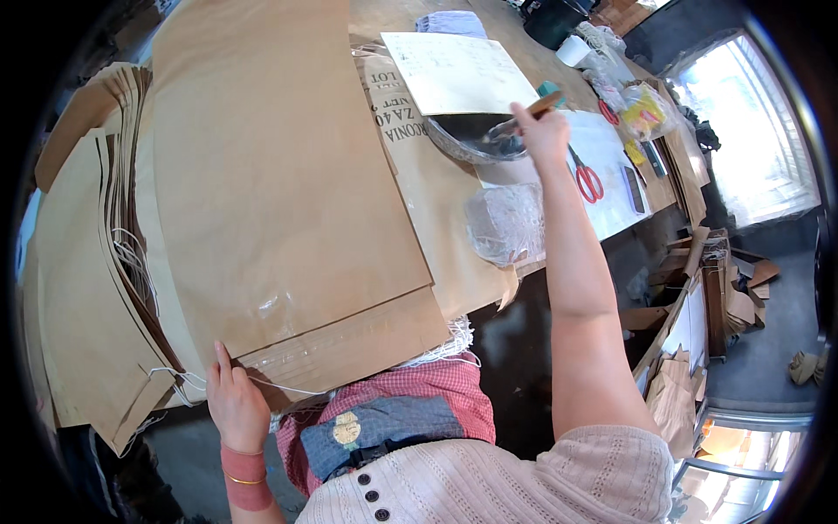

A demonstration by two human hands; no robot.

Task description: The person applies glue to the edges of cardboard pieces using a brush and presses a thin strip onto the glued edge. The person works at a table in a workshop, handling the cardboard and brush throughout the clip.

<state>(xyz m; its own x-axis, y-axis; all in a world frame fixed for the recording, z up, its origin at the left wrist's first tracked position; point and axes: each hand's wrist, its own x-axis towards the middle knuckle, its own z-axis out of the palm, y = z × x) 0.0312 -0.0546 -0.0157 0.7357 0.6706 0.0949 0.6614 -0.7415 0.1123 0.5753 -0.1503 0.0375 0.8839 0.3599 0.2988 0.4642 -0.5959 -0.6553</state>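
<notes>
A large brown paper sack lies flat in front of me, with a lower strip that has shiny wet-looking streaks. My left hand rests at the strip's left corner, fingers stretched out on the paper, beside a white string. Reaching far right, my right hand is closed around a brush with a wooden handle. Its lower end dips into a round bowl with dark insides, partly covered by a white written-on sheet. The brush's tip is hard to make out.
A stack of paper sacks with strings stands at left. Near the bowl are a clear plastic-wrapped bundle, red-handled scissors and a phone. Plastic bags and a white cup sit at the back right.
</notes>
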